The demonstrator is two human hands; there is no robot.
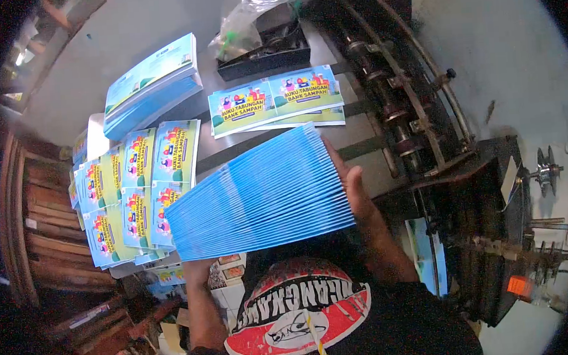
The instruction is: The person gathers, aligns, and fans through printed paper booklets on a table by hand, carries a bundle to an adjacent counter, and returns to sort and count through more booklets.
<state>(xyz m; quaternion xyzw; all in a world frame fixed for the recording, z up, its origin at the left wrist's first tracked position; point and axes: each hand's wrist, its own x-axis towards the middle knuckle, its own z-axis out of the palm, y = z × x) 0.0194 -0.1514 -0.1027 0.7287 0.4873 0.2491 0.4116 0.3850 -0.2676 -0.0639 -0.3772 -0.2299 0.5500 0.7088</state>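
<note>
Two hands [357,189] [198,270] holding blue sheets [266,198], covers [244,108] reading "BUKU TABUNGAN BANK SAMPAH"

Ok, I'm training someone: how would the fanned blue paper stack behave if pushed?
The blue paper stack could slide apart, its layers being fanned. With so many, it may feel heavy. The thin edges might crease.

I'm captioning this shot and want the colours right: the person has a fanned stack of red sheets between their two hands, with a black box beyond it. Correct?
Not quite: the fanned stack is blue, not red, as the head view shows. It is between the left hand and right hand, with the black box beyond it.
</note>
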